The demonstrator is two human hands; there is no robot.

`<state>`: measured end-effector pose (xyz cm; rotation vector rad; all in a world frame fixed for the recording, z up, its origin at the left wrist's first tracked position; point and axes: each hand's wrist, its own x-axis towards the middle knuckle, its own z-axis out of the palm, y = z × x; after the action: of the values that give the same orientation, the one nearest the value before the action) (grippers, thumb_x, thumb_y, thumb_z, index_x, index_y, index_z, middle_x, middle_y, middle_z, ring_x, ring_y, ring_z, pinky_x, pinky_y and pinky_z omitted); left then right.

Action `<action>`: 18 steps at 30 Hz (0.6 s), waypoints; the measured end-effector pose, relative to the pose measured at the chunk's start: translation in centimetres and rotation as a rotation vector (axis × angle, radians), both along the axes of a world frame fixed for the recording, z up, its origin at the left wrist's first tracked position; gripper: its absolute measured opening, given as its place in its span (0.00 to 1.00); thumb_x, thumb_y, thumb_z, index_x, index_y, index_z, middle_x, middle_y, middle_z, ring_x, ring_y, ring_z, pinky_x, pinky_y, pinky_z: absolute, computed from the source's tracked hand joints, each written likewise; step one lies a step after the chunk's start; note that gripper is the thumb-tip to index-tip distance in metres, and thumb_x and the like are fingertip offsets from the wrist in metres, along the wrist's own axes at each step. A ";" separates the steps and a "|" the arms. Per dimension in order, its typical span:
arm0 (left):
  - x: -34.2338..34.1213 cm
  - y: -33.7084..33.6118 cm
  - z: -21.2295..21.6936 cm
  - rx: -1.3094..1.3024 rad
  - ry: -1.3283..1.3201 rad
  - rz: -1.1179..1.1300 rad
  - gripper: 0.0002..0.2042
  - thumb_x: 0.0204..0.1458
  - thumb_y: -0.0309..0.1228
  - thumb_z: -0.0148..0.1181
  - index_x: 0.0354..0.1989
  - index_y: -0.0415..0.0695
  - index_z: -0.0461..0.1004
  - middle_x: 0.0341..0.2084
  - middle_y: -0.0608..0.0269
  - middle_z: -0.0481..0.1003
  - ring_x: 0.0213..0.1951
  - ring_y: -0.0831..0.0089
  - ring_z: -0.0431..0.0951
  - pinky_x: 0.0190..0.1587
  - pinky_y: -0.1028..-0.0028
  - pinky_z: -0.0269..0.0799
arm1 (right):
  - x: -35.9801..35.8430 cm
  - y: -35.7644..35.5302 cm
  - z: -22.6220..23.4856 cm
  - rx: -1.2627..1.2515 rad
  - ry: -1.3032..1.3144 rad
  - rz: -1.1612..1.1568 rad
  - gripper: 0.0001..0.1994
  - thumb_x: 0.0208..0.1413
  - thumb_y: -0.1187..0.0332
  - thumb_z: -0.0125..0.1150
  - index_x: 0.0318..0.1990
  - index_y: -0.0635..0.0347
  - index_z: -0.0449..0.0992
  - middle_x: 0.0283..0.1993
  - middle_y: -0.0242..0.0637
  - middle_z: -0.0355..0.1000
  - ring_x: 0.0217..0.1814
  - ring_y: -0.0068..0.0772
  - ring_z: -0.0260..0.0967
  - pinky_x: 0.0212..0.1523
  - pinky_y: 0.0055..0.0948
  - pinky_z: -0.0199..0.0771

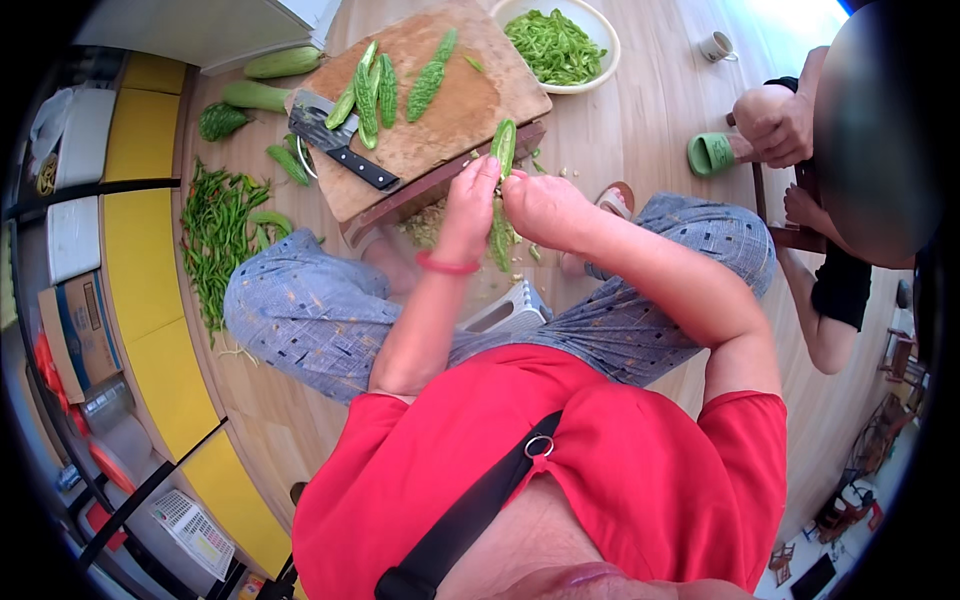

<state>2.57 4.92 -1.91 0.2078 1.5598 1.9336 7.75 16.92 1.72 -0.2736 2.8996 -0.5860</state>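
Observation:
My left hand (472, 198) is closed around the lower part of a split bitter melon half (504, 142), whose pale inside faces up. Against the same piece, my right hand (543, 208) is closed, its fingertips pressed at the hollow; whether a small tool is in them is hidden. Another green length (499, 238) shows just below my hands; I cannot tell if it is held. Beyond them, the wooden cutting board (450, 140) carries several bitter melon pieces (432, 82) and a cleaver with a black handle (364, 168). Pale seeds and pith (428, 222) are scattered beneath the board's near edge.
A white bowl (617, 52) of sliced green strips stands behind the board. Green peppers (215, 240), a whole bitter melon (222, 121) and long pale-green gourds (285, 63) lie at left. A mug (718, 46) and another person's green slipper (711, 154) are at right.

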 end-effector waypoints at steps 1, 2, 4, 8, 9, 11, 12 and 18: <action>-0.3 -0.3 0.3 0.002 -0.031 -0.034 0.18 0.58 0.37 0.36 0.37 0.33 0.69 0.32 0.55 0.73 0.34 0.72 0.73 0.40 0.74 0.69 | 0.1 0.1 0.2 -0.033 -0.032 0.051 0.05 0.43 0.74 0.47 0.24 0.66 0.68 0.20 0.50 0.70 0.22 0.45 0.72 0.22 0.38 0.72; -0.6 -0.4 0.5 0.005 -0.063 -0.068 0.19 0.58 0.38 0.37 0.37 0.33 0.69 0.32 0.54 0.73 0.34 0.71 0.74 0.40 0.73 0.69 | 0.1 0.1 0.2 -0.066 -0.064 0.103 0.05 0.43 0.74 0.47 0.23 0.66 0.68 0.20 0.50 0.70 0.22 0.45 0.72 0.22 0.38 0.72; -1.2 -0.6 0.6 0.106 -0.229 -0.080 0.19 0.58 0.38 0.37 0.37 0.32 0.67 0.31 0.52 0.73 0.34 0.69 0.74 0.39 0.72 0.71 | 0.3 0.1 0.0 -0.089 -0.074 0.111 0.05 0.42 0.74 0.47 0.23 0.67 0.68 0.20 0.50 0.70 0.22 0.45 0.72 0.23 0.39 0.72; -1.2 -0.5 0.4 0.237 -0.386 -0.057 0.21 0.58 0.40 0.35 0.39 0.30 0.65 0.32 0.48 0.72 0.37 0.63 0.75 0.39 0.69 0.73 | 0.8 0.0 0.3 -0.148 -0.044 0.091 0.05 0.46 0.72 0.46 0.26 0.65 0.65 0.17 0.49 0.68 0.19 0.48 0.69 0.20 0.42 0.68; -1.4 -0.7 0.1 0.256 -0.416 -0.041 0.21 0.58 0.40 0.36 0.42 0.31 0.63 0.33 0.47 0.71 0.38 0.61 0.74 0.40 0.67 0.72 | 1.0 0.0 0.6 -0.119 -0.059 0.107 0.05 0.46 0.72 0.46 0.26 0.64 0.65 0.17 0.49 0.68 0.19 0.48 0.69 0.20 0.43 0.68; -1.9 -0.9 -0.5 0.297 -0.477 -0.007 0.21 0.58 0.41 0.36 0.49 0.34 0.60 0.36 0.46 0.71 0.41 0.59 0.73 0.42 0.64 0.72 | 1.1 0.0 1.9 -0.059 -0.088 0.142 0.05 0.46 0.72 0.46 0.27 0.64 0.65 0.17 0.48 0.68 0.19 0.48 0.68 0.20 0.43 0.67; -2.3 -1.1 -0.7 0.324 -0.500 -0.002 0.21 0.58 0.41 0.36 0.49 0.34 0.60 0.37 0.46 0.70 0.42 0.59 0.73 0.43 0.64 0.71 | 1.0 0.0 1.8 -0.060 -0.076 0.114 0.05 0.47 0.71 0.46 0.28 0.64 0.65 0.17 0.48 0.68 0.19 0.49 0.68 0.20 0.44 0.67; -2.3 -1.0 -0.6 0.372 -0.433 -0.038 0.22 0.59 0.42 0.33 0.49 0.34 0.61 0.44 0.45 0.69 0.45 0.63 0.70 0.51 0.68 0.64 | -0.7 0.6 1.8 -0.127 0.087 -0.126 0.11 0.52 0.65 0.47 0.35 0.65 0.65 0.19 0.49 0.68 0.21 0.52 0.68 0.22 0.45 0.66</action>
<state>0.26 3.93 -2.54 -0.0292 0.9091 2.0565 7.02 17.50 3.50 -0.1364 2.9846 -0.7993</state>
